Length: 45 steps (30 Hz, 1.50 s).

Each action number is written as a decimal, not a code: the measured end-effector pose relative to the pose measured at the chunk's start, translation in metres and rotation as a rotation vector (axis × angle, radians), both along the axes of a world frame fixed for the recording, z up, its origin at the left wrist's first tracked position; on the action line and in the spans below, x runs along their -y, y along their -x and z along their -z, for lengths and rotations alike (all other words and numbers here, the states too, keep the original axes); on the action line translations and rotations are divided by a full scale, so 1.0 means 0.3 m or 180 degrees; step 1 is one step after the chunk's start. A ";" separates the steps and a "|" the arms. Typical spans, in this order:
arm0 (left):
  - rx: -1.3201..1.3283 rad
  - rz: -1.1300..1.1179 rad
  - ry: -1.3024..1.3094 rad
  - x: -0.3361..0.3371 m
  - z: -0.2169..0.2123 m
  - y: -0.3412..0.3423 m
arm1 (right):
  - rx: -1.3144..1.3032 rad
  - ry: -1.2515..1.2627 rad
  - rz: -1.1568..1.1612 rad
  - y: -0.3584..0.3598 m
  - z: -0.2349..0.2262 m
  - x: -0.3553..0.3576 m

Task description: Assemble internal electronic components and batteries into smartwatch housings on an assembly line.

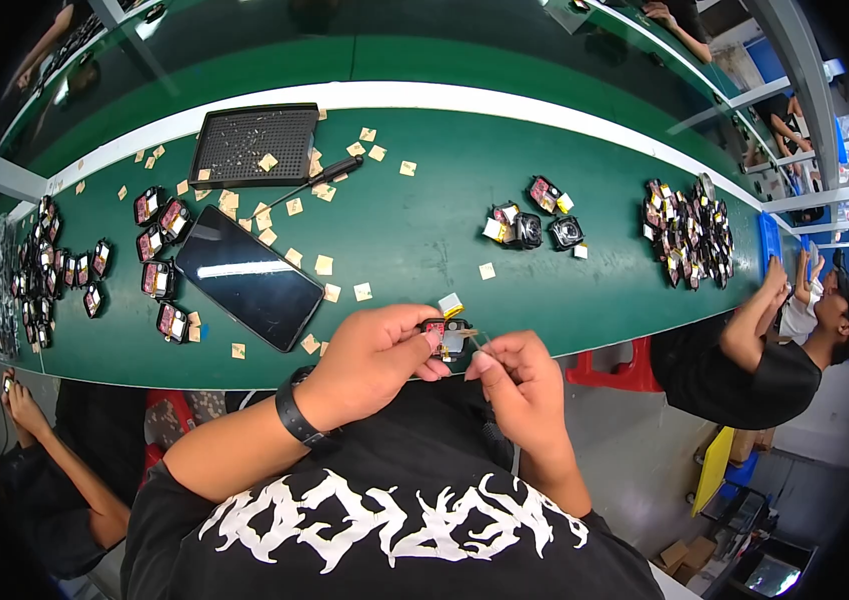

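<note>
Near the table's front edge, my left hand grips a small black electronic housing with a red circuit board inside. A small white and yellow piece sticks out at its far side. My right hand is closed in a pinch on thin metal tweezers, their tips over the open housing. A bit of tan material shows at the tips, too small to make out well. A black strap circles my left wrist.
A phone-like black slab, a screwdriver, a black perforated tray and scattered tan squares lie on the green table. Similar housings lie left; others stand right, before a large pile. People sit either side.
</note>
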<state>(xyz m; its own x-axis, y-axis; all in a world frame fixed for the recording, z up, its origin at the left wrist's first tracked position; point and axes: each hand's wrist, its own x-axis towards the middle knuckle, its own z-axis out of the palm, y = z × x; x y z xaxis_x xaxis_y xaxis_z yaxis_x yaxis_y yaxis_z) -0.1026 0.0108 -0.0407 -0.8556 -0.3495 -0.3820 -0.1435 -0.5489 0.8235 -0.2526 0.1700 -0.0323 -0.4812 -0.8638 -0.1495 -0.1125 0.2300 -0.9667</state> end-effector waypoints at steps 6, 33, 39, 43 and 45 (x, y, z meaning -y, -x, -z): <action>0.0061 -0.0094 0.0133 -0.009 -0.011 0.006 | 0.0752 0.0171 0.0482 0.007 -0.053 0.011; 0.0037 -0.0198 0.0278 -0.006 -0.008 0.004 | 0.1116 -0.0176 0.0523 -0.041 -0.087 0.076; -0.0061 -0.0256 0.0302 -0.007 0.002 0.005 | 0.0350 -0.0081 0.0753 -0.067 -0.035 0.084; -0.0136 -0.0226 0.0240 -0.005 0.004 0.007 | -0.0010 -0.0024 0.0706 -0.061 -0.026 0.089; -0.0162 -0.0198 0.0230 -0.005 0.007 0.005 | -0.0392 0.0088 0.0510 -0.062 -0.023 0.100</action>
